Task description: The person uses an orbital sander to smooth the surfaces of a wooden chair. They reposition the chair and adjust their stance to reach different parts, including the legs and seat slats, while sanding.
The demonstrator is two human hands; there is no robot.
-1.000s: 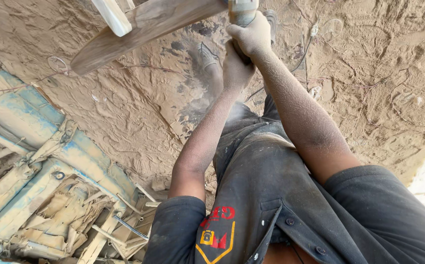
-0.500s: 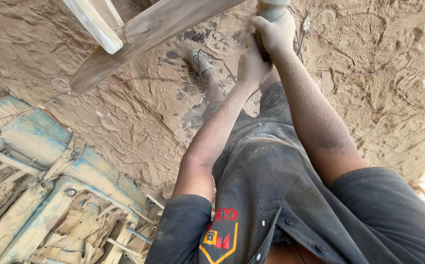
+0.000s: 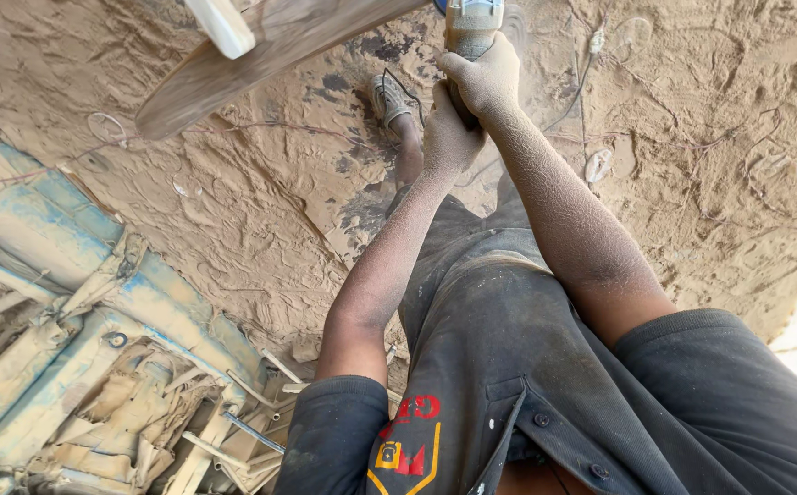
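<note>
Both dust-coated hands, left hand (image 3: 449, 137) and right hand (image 3: 486, 78), still clenched around grey cylindrical power tool (image 3: 472, 23), now higher against brown wooden plank (image 3: 270, 46), sanding ongoing

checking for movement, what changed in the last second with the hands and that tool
Both hands, left hand and right hand, edged up-frame with the power tool; the wooden plank shifted right. Both hands stayed clamped on the tool, above the sawdust floor.

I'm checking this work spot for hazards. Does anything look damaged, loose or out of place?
Yes. Thin cables lie loose across the dusty ground. Broken blue panels are heaped at the left. Both hands and forearms gripping the power tool are coated in dust.
</note>
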